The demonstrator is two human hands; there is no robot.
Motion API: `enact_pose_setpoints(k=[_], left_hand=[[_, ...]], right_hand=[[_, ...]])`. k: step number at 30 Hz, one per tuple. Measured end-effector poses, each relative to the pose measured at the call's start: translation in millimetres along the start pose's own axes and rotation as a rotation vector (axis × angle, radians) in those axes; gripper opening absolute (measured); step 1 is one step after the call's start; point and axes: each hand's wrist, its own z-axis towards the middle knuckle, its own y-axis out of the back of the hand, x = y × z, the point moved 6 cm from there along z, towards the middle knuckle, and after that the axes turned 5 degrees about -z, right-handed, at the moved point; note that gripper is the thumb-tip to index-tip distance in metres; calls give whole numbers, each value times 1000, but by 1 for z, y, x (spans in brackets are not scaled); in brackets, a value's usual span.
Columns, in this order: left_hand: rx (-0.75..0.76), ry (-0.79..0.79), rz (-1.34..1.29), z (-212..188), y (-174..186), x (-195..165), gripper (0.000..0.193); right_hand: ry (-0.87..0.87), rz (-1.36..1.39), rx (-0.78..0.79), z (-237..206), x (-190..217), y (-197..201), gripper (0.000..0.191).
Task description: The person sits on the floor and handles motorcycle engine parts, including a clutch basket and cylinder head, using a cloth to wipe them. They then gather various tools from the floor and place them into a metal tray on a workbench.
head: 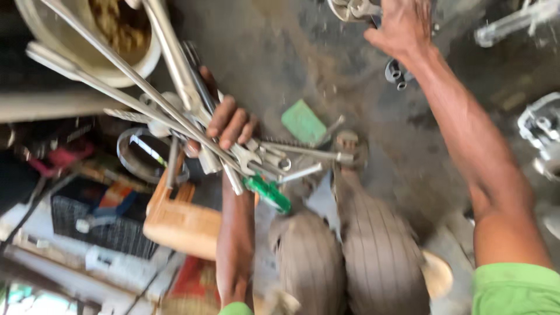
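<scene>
My left hand [230, 123] is closed around a bundle of long metal wrenches and rods [151, 87] that fan up to the left. A green-handled screwdriver [267, 192] hangs from the bundle's lower end. My right hand [402, 26] reaches far up to the top of the view, touching small metal wrenches [357, 8] on the stained concrete floor [280, 58]; whether it grips them is unclear. My knees in striped trousers [350, 251] fill the lower middle.
A cream bucket [125, 58] stands at top left. A green flat piece [303, 121] lies on the floor. An orange drill body [178, 221], a black basket [105, 230] and clutter sit at left. Metal parts [539, 131] lie at right.
</scene>
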Motion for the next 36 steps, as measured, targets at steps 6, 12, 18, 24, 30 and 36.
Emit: enact_pose_setpoints(k=[6,12,18,24,30,36], left_hand=[[-87,-46,10,-5,-173,36,96],[-166,84,-89,-38,-349,93,101],[-421,359,-4,-88,-495,129,98],[-419,789,108,-83,-564,152,99],[-357,1358,214,-42,-581,225,101],[-352,1889,231,-92,-576,354,103]], right_hand=[[-242,99,340,-171,37,77,48],[-541,92,617,-360,79,236,48],[-655,119,553,-514,162,393,50],[-953,221,497,-637,250,439,55],[-1309,356,178,-715,335,426,44],[-1765,644,102,-794,430,416,47]])
